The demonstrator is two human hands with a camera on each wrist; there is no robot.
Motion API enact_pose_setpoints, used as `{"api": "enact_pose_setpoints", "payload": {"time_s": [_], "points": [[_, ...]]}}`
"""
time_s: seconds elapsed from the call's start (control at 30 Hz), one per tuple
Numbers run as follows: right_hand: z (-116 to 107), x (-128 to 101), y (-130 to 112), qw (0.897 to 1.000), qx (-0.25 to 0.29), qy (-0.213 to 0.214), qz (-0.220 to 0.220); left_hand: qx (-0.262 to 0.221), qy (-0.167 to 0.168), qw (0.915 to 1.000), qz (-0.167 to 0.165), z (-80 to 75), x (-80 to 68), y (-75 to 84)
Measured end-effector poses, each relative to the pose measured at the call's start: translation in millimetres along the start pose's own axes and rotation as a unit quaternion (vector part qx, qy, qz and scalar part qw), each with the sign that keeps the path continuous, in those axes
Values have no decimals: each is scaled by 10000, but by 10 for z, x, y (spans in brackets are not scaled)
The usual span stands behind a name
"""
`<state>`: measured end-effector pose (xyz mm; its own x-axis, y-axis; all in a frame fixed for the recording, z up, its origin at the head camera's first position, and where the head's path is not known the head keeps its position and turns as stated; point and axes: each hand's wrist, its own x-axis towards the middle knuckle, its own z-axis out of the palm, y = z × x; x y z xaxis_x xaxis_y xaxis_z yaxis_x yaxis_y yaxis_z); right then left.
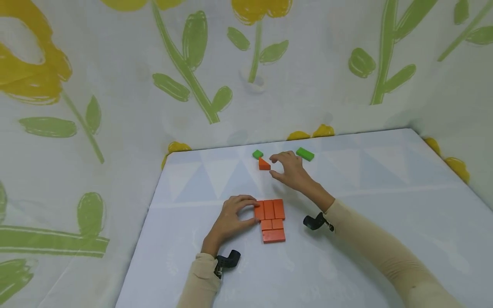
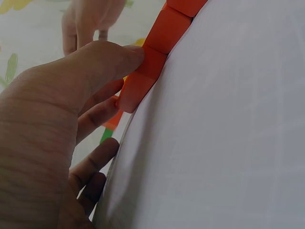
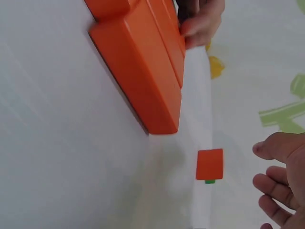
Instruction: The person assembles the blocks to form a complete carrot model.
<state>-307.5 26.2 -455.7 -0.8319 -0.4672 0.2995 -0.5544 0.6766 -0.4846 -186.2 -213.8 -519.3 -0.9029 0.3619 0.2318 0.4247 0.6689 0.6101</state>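
Head view: our left hand point(image 1: 231, 218) presses fingertips and thumb against the orange blocks point(image 1: 272, 220) on the table point(image 1: 385, 205), apparently steadying them; our right hand point(image 1: 289, 170), half open and holding nothing, hovers beside the orange wedge point(image 1: 263, 164), between two green blocks point(image 1: 305, 154). Left wrist view: the thumb point(image 2: 102, 59) touches the row's edge. Right wrist view: curled fingers point(image 3: 279, 183) stand apart from the wedge.

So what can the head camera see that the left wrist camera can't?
Only the head view shows the whole table, the long green block and the right hand hovering by the orange triangle. Only the left wrist view shows the thumb pressing a block's edge up close. Both show the left hand touching the orange blocks.
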Motion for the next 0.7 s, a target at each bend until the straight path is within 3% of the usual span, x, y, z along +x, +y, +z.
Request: {"api": "enact_pose_setpoints", "payload": {"time_s": [0.33, 0.5, 0.7], "points": [[243, 389, 93, 9980, -19, -484, 396, 16, 17, 9999, 104, -17, -24, 3], [327, 469, 128, 9958, -87, -687, 605, 62, 52, 9999, 151, -7, -3, -11], [348, 527, 171, 9962, -8, -725, 492, 110, 17, 9999, 107, -35, 1, 0]]}}
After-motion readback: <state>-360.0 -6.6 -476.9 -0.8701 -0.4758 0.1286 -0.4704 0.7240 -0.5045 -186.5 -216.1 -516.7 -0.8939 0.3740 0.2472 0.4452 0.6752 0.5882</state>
